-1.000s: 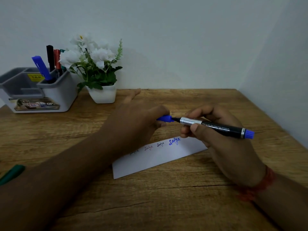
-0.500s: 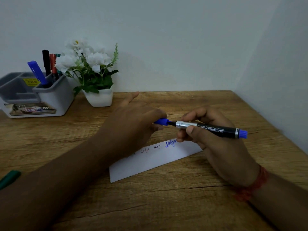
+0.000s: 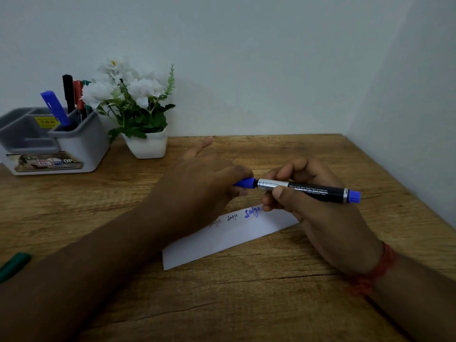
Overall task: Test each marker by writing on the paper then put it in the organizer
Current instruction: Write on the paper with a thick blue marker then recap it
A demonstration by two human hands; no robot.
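The blue marker lies level between both hands above the paper, which rests on the table just under them. The right hand grips its barrel; the left hand pinches the blue cap at its tip (seemingly seated, though fingers hide the joint). The organizer, holding markers, stands well beyond the left hand, beside a flower pot.

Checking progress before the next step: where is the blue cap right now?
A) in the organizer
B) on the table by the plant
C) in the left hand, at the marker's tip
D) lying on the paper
C: the left hand pinches the cap against the tip of the marker, which the right hand grips.
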